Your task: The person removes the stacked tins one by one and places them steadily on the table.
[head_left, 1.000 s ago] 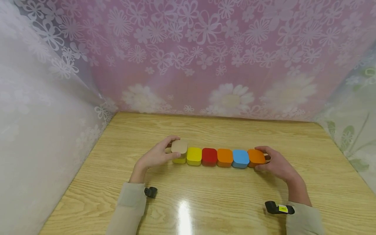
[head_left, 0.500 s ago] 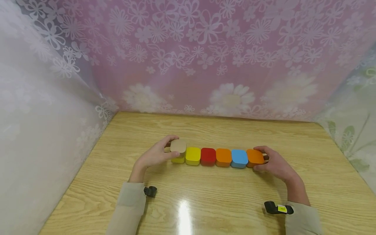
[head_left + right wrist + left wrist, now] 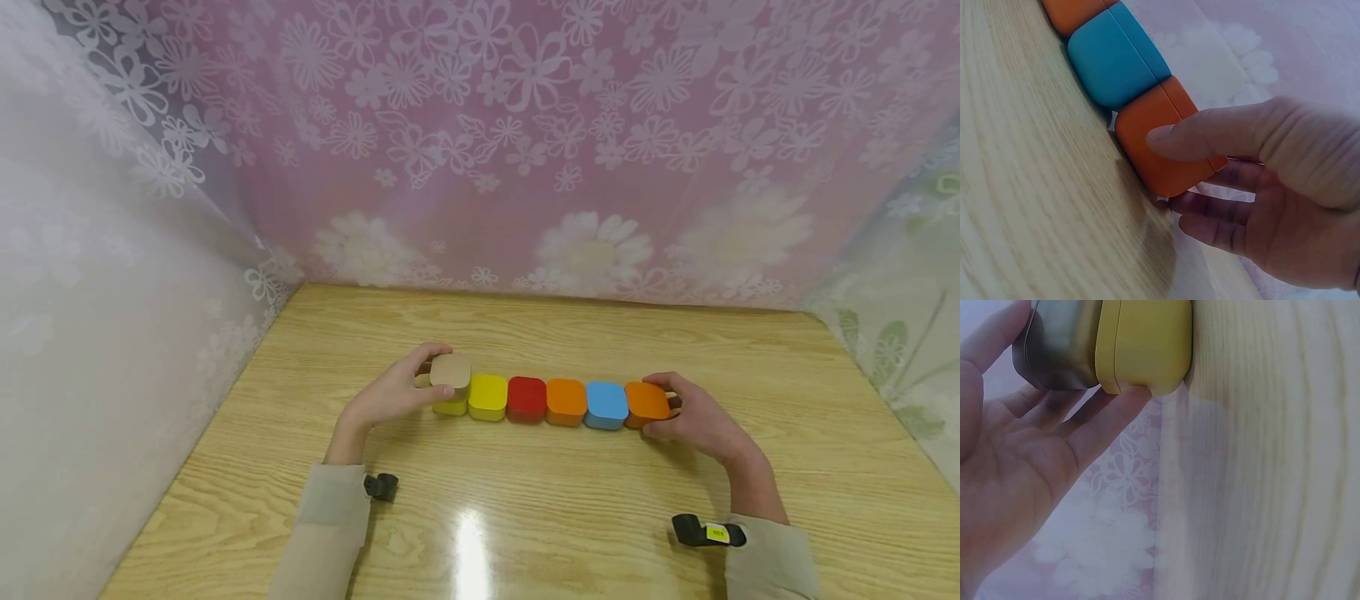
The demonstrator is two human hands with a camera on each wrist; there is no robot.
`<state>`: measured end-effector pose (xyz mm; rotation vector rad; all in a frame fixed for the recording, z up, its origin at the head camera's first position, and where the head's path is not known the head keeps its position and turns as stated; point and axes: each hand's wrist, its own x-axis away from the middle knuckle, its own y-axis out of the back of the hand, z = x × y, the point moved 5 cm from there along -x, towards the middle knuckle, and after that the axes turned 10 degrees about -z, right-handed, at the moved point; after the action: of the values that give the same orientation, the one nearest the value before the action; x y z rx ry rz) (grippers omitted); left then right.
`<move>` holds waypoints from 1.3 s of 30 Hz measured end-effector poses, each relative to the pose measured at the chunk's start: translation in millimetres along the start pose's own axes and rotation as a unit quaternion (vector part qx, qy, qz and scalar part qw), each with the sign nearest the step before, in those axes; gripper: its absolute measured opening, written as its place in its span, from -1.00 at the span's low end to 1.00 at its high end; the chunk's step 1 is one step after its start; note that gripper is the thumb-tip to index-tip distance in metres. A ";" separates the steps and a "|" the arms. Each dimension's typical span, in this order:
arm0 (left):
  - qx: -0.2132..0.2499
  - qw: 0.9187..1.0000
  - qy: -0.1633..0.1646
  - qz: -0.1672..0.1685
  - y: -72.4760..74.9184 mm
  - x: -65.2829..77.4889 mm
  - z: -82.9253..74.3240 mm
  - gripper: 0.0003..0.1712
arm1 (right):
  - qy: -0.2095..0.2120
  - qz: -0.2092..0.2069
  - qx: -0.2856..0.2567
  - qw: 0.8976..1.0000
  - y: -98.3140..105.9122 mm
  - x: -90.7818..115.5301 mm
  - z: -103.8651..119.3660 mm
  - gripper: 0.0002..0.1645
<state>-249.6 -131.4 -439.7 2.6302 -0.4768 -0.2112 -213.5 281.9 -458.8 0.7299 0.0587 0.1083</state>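
Observation:
My left hand point(image 3: 393, 392) grips a tan rounded-square box point(image 3: 451, 372) between thumb and fingers. That box sits on top of a yellow box point(image 3: 450, 408), the leftmost of a row; in the left wrist view one fingertip touches this lower yellow box point(image 3: 1150, 347). The row continues right with another yellow box point(image 3: 488, 396), a red box point(image 3: 527, 398), an orange box point(image 3: 566, 401) and a blue box point(image 3: 606, 404), side by side. At the right end my right hand point(image 3: 701, 421) pinches an orange box point(image 3: 647, 404); its thumb lies on the near side in the right wrist view.
The boxes stand on a wood-grain table point(image 3: 510, 333). Behind it hangs a pink floral curtain point(image 3: 480, 208), with a pale curtain point(image 3: 112, 292) along the left side and another pale one point(image 3: 900, 350) on the right.
The whole row, with the tan box on its left end, has slid slightly to the left. Both hands have moved left with it and keep their hold.

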 end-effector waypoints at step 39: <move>-0.006 1.000 0.001 -0.003 2.7 0.7 1.7 -0.16 | 0.003 0.005 0.010 1.000 0.5 1.6 0.3 -0.14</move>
<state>-250.1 -134.6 -439.9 2.6207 -0.4663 -0.2126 -211.9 282.2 -458.3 0.7507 0.0621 0.1205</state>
